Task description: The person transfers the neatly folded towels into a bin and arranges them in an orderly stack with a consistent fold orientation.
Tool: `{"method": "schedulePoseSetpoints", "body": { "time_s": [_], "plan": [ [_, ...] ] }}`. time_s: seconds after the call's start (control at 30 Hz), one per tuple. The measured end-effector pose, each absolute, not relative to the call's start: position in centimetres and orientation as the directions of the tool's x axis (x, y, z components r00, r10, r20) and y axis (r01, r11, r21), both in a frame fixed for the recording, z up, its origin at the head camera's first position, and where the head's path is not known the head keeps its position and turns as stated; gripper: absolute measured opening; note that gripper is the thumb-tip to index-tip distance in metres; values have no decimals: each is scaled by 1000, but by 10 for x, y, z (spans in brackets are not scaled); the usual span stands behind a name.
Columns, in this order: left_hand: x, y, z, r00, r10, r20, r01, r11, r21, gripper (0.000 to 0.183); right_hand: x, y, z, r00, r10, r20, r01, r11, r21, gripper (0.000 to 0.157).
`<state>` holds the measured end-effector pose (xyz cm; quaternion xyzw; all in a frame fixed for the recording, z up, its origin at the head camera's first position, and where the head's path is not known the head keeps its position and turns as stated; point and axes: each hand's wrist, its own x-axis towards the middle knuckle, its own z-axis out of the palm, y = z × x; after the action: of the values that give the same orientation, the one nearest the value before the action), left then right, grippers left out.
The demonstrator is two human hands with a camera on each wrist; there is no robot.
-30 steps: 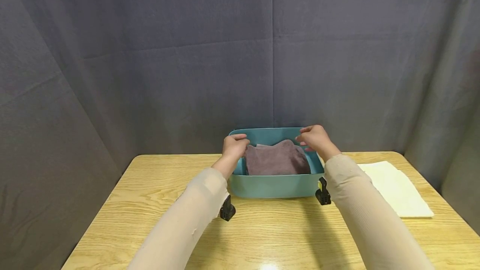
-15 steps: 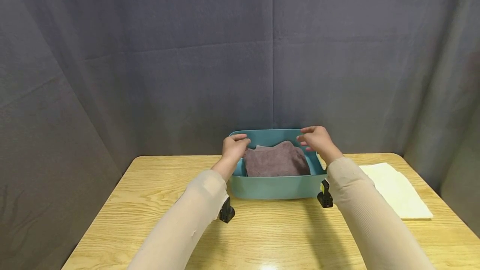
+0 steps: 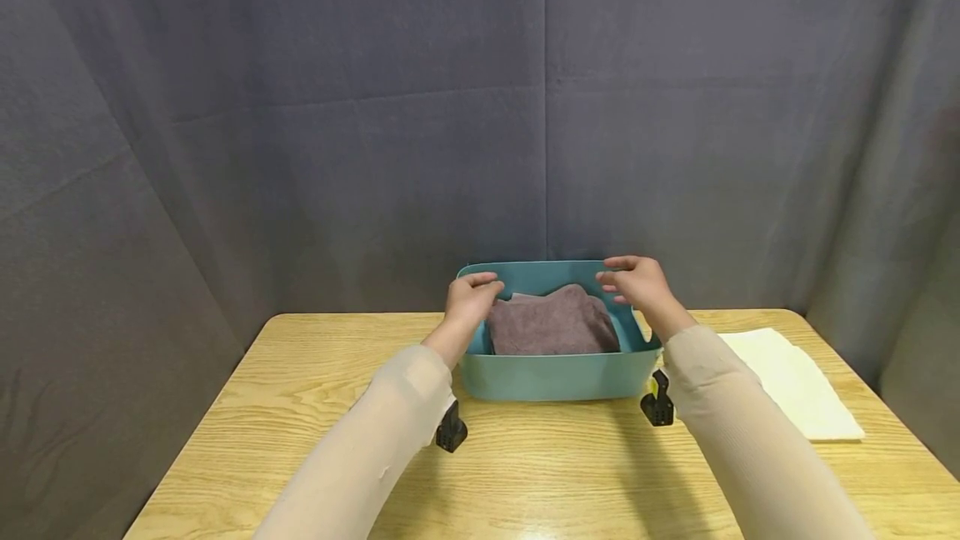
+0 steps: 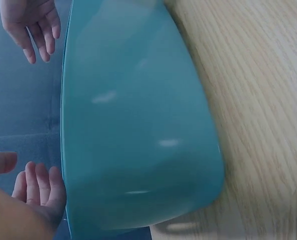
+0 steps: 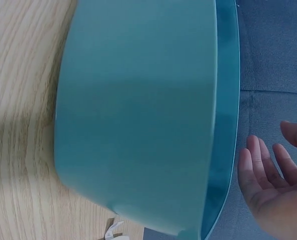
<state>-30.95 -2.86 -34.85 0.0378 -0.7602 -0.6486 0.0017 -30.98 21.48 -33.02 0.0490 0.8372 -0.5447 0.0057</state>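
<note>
A teal plastic bin (image 3: 558,377) stands at the far side of the table, a mauve folded towel (image 3: 555,325) lying inside it. Over the bin's left end is my left hand (image 3: 467,300), fingers extended and nothing held. My right hand (image 3: 637,283) hovers above the right end, its fingers spread and also holding nothing. In the left wrist view the bin's outer wall (image 4: 138,120) fills the middle, and both hands are above the rim level. From the right wrist, the right hand (image 5: 276,185) shows with fingers apart from the bin.
A cream folded cloth (image 3: 791,386) lies on the table's right side. The wooden table (image 3: 525,473) reaches back to a grey curtain (image 3: 360,148). A small paler part of a corner bit of white cloth (image 5: 117,236) shows in the right wrist view.
My right hand has shifted slightly right and nearer to me. The left hand has barely moved. The towel stays in the bin.
</note>
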Motion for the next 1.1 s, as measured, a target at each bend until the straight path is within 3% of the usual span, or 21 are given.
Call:
{"method": "schedulePoseSetpoints", "body": {
  "time_s": [0.43, 0.73, 1.1],
  "plan": [
    [-302, -23, -349, -997, -4, 75, 74, 132, 988, 28, -301, 224, -335, -999, 34, -3, 17, 419, -908, 52],
    [-299, -10, -351, -996, 38, 77, 81, 99, 992, 29, -296, 232, -340, -993, 42, 107, -81, 402, -912, 51],
    [-288, 17, -355, -991, 99, 94, 99, 50, 994, 27, -283, 246, -338, -991, -26, 128, -126, 434, -892, 58]
  ]
}}
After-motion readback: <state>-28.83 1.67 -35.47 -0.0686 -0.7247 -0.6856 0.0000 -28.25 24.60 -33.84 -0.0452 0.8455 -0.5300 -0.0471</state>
